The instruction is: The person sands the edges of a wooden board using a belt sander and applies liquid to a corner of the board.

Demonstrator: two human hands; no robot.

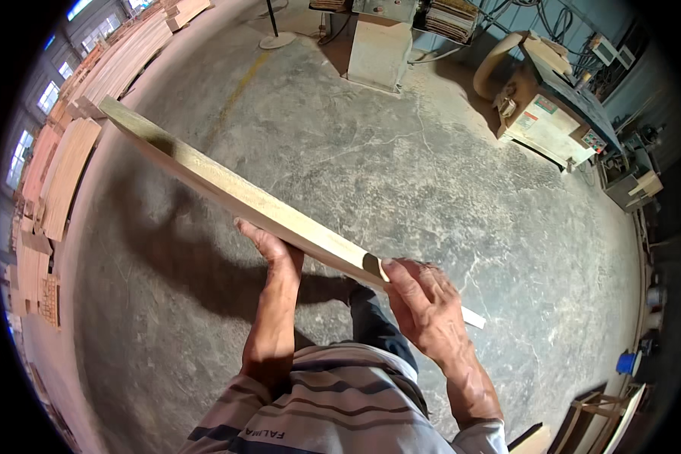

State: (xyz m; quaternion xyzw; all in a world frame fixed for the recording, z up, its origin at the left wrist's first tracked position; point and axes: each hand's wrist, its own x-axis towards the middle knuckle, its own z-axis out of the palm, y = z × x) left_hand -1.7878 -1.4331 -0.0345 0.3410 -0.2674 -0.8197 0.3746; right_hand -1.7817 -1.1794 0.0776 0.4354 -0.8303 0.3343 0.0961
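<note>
A long, pale wooden board (264,203) slants across the view from the far left down to my right hand. My left hand (271,244) supports it from below near its middle, the thumb side showing and the other fingers hidden beneath the wood. At the near end, my right hand (425,303) grips the board from above, fingers curled over the edge. A short white strip (473,318) shows just beyond my right hand; whether it belongs to the board I cannot tell. The board is held up off the concrete floor (355,166).
Stacked timber (71,178) lines the left side. A woodworking machine with a dark top (556,113) stands at the far right, and a pale machine base (378,53) at the far middle. A round-footed post (278,41) stands nearby. A wooden frame (594,420) sits at the lower right, near a blue container (626,363).
</note>
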